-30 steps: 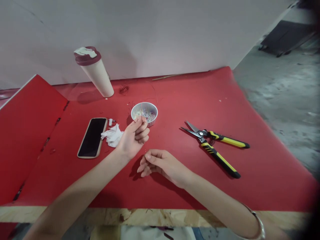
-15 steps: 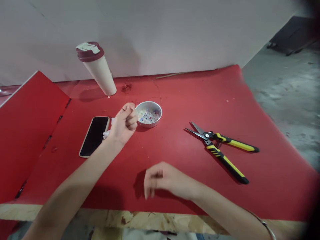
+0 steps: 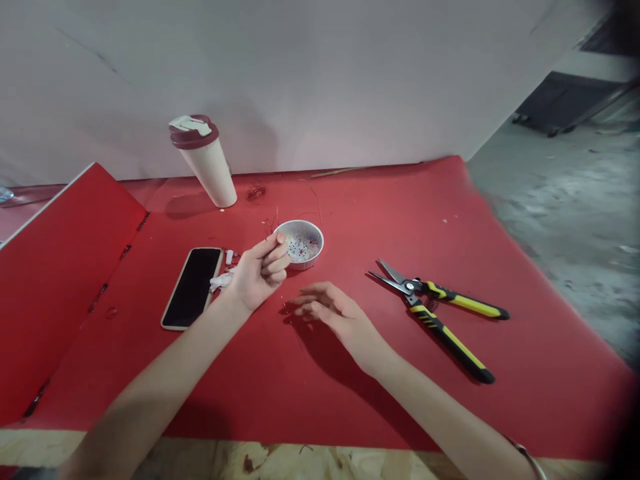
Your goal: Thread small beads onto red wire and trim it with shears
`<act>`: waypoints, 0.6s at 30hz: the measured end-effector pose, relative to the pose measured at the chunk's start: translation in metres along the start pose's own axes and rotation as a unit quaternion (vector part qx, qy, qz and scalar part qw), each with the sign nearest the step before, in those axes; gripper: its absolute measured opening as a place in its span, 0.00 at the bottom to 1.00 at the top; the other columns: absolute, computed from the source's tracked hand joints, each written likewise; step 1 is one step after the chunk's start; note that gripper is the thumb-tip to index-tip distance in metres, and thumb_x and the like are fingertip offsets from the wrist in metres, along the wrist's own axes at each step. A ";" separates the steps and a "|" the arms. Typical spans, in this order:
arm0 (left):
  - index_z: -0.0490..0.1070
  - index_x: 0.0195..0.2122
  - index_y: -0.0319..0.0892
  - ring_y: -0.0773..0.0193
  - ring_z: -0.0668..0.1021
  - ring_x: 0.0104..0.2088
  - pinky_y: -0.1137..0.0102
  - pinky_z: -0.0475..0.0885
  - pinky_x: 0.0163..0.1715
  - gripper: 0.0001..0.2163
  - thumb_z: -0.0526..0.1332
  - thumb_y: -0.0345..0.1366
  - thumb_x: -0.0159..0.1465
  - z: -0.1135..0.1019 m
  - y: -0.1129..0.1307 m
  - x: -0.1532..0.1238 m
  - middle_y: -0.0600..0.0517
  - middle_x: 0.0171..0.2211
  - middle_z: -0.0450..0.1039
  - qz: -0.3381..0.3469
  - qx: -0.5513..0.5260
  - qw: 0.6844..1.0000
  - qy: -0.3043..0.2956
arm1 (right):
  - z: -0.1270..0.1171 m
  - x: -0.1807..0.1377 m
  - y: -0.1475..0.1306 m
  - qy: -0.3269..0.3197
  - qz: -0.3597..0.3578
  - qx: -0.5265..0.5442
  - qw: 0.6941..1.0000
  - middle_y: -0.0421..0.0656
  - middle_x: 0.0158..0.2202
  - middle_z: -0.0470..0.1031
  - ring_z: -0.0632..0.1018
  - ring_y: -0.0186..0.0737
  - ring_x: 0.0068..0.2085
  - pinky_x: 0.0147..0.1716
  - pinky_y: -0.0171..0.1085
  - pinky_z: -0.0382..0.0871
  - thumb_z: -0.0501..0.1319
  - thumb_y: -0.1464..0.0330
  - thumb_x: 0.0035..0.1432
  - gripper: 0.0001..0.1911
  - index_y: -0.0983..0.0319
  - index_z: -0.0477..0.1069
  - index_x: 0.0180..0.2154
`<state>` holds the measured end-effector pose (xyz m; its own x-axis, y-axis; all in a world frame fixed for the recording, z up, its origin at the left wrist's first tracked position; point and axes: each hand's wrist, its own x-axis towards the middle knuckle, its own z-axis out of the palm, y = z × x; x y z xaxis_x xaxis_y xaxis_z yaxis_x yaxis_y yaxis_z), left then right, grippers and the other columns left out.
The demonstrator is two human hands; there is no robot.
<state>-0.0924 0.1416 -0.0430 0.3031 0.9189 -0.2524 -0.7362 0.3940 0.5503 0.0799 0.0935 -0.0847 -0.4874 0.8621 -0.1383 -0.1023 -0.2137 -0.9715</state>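
My left hand (image 3: 263, 270) is closed in a pinch just in front of a small round metal bowl (image 3: 300, 263), partly covering its left rim. A faint thin thread (image 3: 283, 303) shows below that hand; its run into the fingers is hard to follow. Small multicoloured beads (image 3: 303, 247) lie inside the bowl. My right hand (image 3: 335, 317) hovers over the table to the lower right of the left one. Its fingers are bent a little and apart, pointing at the thread, and I see nothing held in them.
Yellow-and-black shears (image 3: 420, 293) lie with blades apart on the red table covering (image 3: 505, 380). At left are a phone (image 3: 193, 287), crumpled white tissue (image 3: 221, 280) and a raised red panel (image 3: 60, 280). A lidded cup (image 3: 213, 173) and a red thread tangle (image 3: 255, 193) stand near the wall.
My right hand has risen from near the table's front edge toward my left hand, and its fingers now reach leftward. The left hand stays pinched beside the bowl. The view has shifted slightly.
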 end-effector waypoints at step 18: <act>0.66 0.31 0.39 0.75 0.65 0.19 0.80 0.65 0.20 0.04 0.57 0.32 0.62 -0.010 -0.061 -0.019 0.58 0.19 0.57 0.000 -0.011 1.000 -0.011 | 0.004 -0.010 -0.005 -0.087 -0.468 -0.592 0.650 0.46 0.35 0.75 0.73 0.36 0.37 0.38 0.36 0.67 0.49 0.78 0.61 0.13 0.66 0.70 0.41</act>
<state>-0.0597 0.0998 -0.0795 0.3156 0.9192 -0.2354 -0.7493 0.3936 0.5326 0.0815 0.0840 -0.0776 -0.7934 0.2726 0.5443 0.2648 0.9597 -0.0947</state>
